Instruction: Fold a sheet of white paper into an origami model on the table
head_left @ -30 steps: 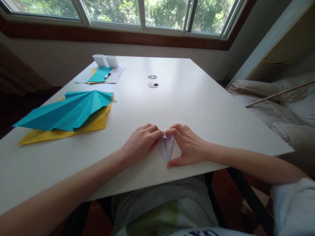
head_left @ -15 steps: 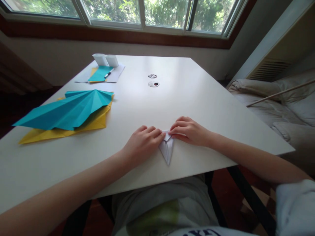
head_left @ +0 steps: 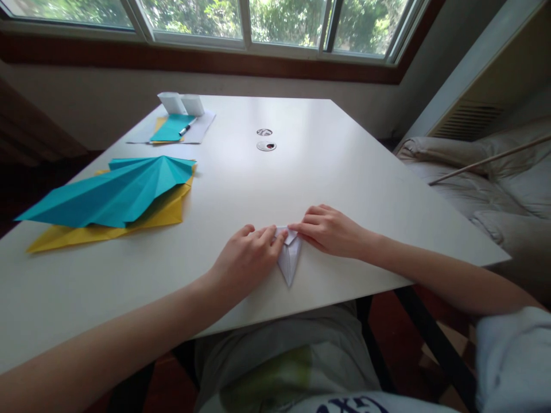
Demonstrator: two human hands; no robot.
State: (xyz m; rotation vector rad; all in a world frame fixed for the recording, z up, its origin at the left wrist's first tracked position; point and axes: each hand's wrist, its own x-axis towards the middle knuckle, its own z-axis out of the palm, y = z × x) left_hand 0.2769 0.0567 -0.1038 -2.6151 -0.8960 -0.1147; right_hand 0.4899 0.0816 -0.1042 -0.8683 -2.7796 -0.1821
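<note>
A small white folded paper point(head_left: 290, 264) lies near the table's front edge, its sharp point toward me and a flap folded down across its wide top. My left hand point(head_left: 247, 252) closes on its left side, thumb on the flap and fingers along the upper edge. From the right, my right hand point(head_left: 333, 230) is closed, its fingertips pressed on the paper's top right corner. Both hands rest low on the white table, and the fingers hide parts of the paper's upper corners.
To the left, a pleated blue paper point(head_left: 124, 192) lies over a yellow folded paper point(head_left: 86, 236). Farther back are stacked sheets point(head_left: 172, 127), a pen point(head_left: 188, 126) and two white folded paper pieces point(head_left: 192, 105). Two round inserts point(head_left: 266, 146) sit in the white table point(head_left: 310, 172).
The left thumb and fingers have shifted slightly over the flap. The right fingertips have slid a little inward along the top edge. The view has shifted slightly.
</note>
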